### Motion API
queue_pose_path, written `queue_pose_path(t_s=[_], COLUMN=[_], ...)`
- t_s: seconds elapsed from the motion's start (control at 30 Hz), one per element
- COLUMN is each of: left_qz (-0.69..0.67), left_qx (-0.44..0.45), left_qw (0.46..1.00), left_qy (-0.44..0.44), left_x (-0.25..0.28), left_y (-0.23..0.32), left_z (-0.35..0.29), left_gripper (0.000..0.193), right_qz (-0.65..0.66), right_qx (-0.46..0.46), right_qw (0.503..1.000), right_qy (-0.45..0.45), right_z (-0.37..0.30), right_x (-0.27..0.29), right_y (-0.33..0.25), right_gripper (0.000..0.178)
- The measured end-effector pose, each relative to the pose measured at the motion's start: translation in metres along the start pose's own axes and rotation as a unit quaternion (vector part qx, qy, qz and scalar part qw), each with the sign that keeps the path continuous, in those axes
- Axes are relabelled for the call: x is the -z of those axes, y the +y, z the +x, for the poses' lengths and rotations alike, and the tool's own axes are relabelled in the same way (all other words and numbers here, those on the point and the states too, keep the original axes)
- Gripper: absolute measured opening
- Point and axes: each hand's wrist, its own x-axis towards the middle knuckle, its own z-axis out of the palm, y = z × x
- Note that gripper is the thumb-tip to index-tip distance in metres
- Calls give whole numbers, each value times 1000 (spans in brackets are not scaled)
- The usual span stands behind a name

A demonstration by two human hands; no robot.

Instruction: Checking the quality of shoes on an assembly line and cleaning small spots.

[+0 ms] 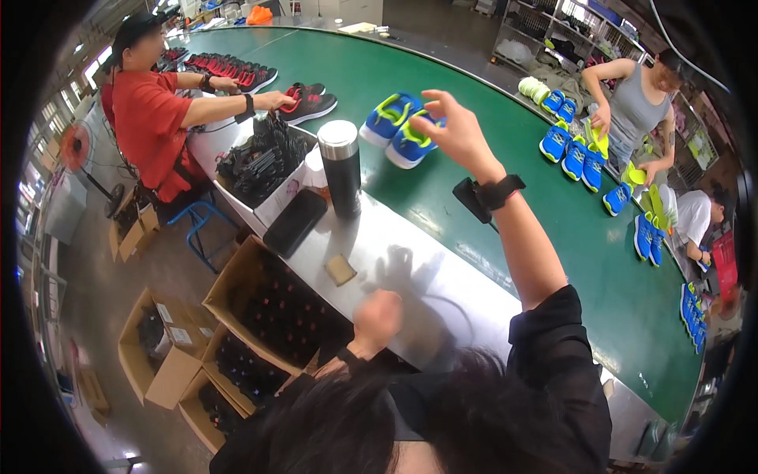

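Observation:
Over the green table, my right hand (462, 134) reaches out with its fingers apart and nothing held in it. Just beyond its thumb stands a pair of blue sneakers with lime linings: the left sneaker (387, 120) and the right sneaker (412, 146), partly behind my fingers. Whether my hand touches the right sneaker I cannot tell. My left hand (377, 317) is low over the metal ledge (418, 237), smeared so that its fingers do not show. Near it on the ledge lies a small tan block (340, 270).
A dark tumbler (341, 170), a black phone-like object (296, 223) and a box of black parts (264, 162) stand on the ledge. Open cartons (260, 292) sit below left. A person in red (154, 118) handles black-red sneakers (306, 103); another person (628, 103) handles blue sneakers (584, 162).

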Motion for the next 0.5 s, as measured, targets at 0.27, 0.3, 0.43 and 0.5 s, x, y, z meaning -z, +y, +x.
queue_pose_path(t_s=[0.27,0.3,0.43,0.5], left_qz=[32,42,49,59], left_qx=[-20,-17,-13,-11], left_qw=[999,998,996,995], left_qy=[-33,-40,-74,-78], left_x=[-2,1,2,-1], left_y=[0,2,5,5], left_z=[0,0,-1,2], left_gripper=[8,7,8,8], right_qz=[0,9,34,67], right_qx=[-86,-120,-258,-331], right_qw=[996,993,965,941], right_qy=[28,12,-11,9], right_z=[-37,-51,-106,-123], right_x=[46,51,79,99], right_y=[77,95,185,211], right_gripper=[42,43,44,45])
